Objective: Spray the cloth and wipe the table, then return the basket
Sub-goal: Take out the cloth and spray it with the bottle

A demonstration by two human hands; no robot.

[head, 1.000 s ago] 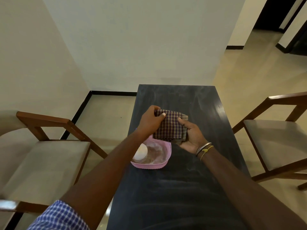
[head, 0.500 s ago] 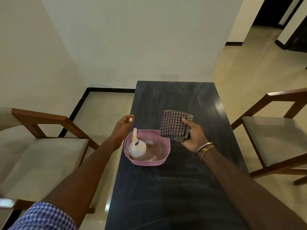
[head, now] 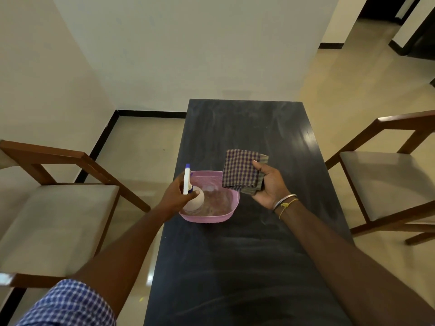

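A pink plastic basket (head: 211, 218) stands on the dark table (head: 247, 255) near its left edge. Inside it is a white spray bottle (head: 195, 201) with a white and blue nozzle. My left hand (head: 176, 196) is wrapped around the bottle's neck, the bottle's base still inside the basket. A folded checked cloth (head: 240, 170) lies flat in my right hand (head: 268, 187), held palm-up just right of the basket and above the table, with the thumb pressing on it.
A wooden chair with a pale seat (head: 54, 220) stands left of the table and another chair (head: 388, 180) stands to the right. The table's far end (head: 244, 107) meets a white wall. Pale tiled floor lies on both sides.
My left hand let go of the cloth, dropped to the basket and closed around the spray bottle. The cloth stays in my right hand, which shifted slightly to the right.
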